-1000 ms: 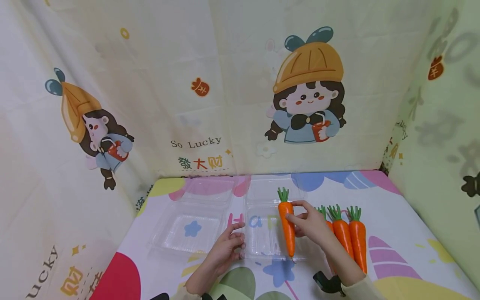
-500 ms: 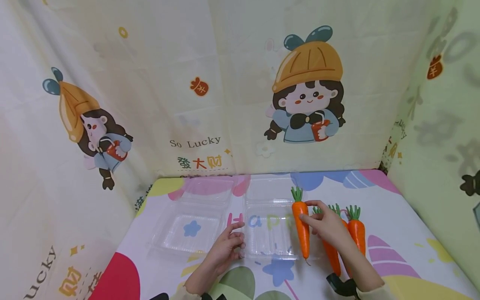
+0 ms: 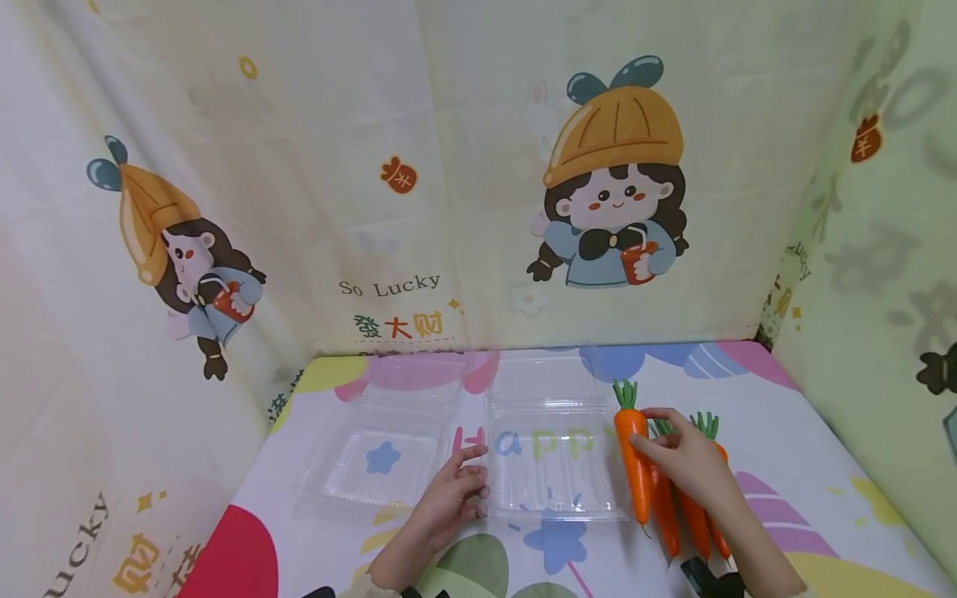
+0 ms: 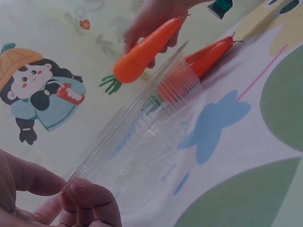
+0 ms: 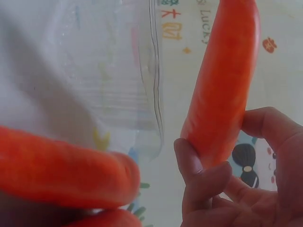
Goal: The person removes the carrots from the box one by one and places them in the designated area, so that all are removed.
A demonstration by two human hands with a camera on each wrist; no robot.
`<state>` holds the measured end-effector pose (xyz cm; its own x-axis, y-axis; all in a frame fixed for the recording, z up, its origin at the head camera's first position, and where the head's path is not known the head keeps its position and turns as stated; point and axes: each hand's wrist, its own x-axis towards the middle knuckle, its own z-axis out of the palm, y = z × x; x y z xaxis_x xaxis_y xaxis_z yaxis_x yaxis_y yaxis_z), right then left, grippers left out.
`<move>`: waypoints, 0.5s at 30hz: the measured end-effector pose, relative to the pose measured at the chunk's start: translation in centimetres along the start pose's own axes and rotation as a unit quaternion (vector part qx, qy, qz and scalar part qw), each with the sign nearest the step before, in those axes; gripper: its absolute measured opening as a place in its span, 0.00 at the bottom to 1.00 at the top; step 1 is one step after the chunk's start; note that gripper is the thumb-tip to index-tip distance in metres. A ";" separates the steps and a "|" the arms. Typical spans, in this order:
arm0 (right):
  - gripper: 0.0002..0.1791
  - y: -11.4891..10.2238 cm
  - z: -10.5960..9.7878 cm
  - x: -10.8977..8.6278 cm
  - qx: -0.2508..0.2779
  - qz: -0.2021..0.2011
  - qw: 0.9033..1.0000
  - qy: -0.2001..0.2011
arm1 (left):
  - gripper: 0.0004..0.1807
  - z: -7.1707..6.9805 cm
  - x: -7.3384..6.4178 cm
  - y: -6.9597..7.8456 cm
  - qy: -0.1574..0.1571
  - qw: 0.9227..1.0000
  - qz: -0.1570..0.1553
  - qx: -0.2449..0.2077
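My right hand (image 3: pixel 691 461) pinches an orange carrot (image 3: pixel 633 465) with green stubby leaves, held upright just off the right edge of a clear plastic clamshell box (image 3: pixel 516 482). In the right wrist view, thumb and fingertips grip the carrot's (image 5: pixel 222 85) thick body. Several more carrots (image 3: pixel 664 511) lie side by side on the table, partly hidden behind the right hand and forearm. At the box's left side my left hand (image 3: pixel 451 490) holds on; the left wrist view has its thumb and fingers pinching the rim (image 4: pixel 78 170). This box stands with its lid folded back and nothing inside.
A second clear clamshell box (image 3: pixel 321 477), its lid also laid open, stands to the left. The table (image 3: pixel 336 548) has a colourful printed cover. Patterned cloth walls (image 3: pixel 478 249) enclose it at the back and on both sides.
My right hand has carried the carrot rightward, from over the box to beyond its right edge, close in front of the other carrots. My left hand has stayed at the box's left rim.
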<state>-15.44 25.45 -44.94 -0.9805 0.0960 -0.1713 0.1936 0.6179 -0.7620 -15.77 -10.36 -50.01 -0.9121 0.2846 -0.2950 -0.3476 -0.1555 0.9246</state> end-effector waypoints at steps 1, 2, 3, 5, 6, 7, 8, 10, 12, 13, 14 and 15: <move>0.39 0.2 -0.2 0.0 -0.003 0.000 1.000 0.002 | 0.29 0.0 0.0 0.0 0.001 1.000 0.000 0.000; 0.40 0.4 -0.4 -0.1 -0.006 0.001 1.000 0.003 | 0.29 0.0 0.0 0.0 0.001 1.000 0.000 0.001; 0.40 0.6 -0.7 -0.1 -0.011 0.002 1.000 0.005 | 0.29 0.0 0.0 0.0 0.001 1.000 -0.001 0.002; 0.41 1.0 -1.2 -0.2 -0.020 0.003 1.000 0.009 | 0.29 0.0 -0.1 0.1 0.001 1.000 -0.003 0.002; 0.41 1.3 -1.5 -0.2 -0.023 0.004 1.000 0.011 | 0.29 0.0 -0.1 0.1 0.000 1.000 -0.004 0.002; 0.41 1.5 -1.8 -0.3 -0.024 0.007 1.000 0.012 | 0.29 0.0 -0.1 0.1 0.000 1.000 -0.004 0.002; 0.42 1.8 -2.1 -0.3 -0.025 0.010 1.000 0.012 | 0.28 0.0 -0.1 0.1 0.000 1.000 -0.004 0.003; 0.43 2.5 -2.7 -0.5 -0.027 0.016 0.999 0.013 | 0.28 0.0 0.0 0.1 -0.001 1.000 -0.003 0.002; 0.44 3.2 -3.4 -0.7 -0.032 0.022 0.999 0.014 | 0.28 0.0 0.0 0.1 -0.002 1.000 -0.002 0.002; 0.45 3.5 -3.7 -0.8 -0.036 0.026 0.999 0.014 | 0.28 0.0 0.0 0.1 -0.002 1.000 -0.002 0.002; 0.45 3.9 -4.0 -0.9 -0.038 0.030 0.999 0.013 | 0.28 0.0 0.0 0.0 -0.002 1.000 -0.002 0.002; 0.46 4.3 -4.3 -0.9 -0.041 0.034 0.999 0.013 | 0.28 0.0 0.0 0.1 -0.001 1.000 -0.003 0.001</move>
<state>-13.82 31.41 -45.36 -0.9659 0.1589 -0.2044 0.2575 0.6706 -0.6956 -15.79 -10.39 -49.97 -0.9097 0.2881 -0.2993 -0.3520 -0.1520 0.9236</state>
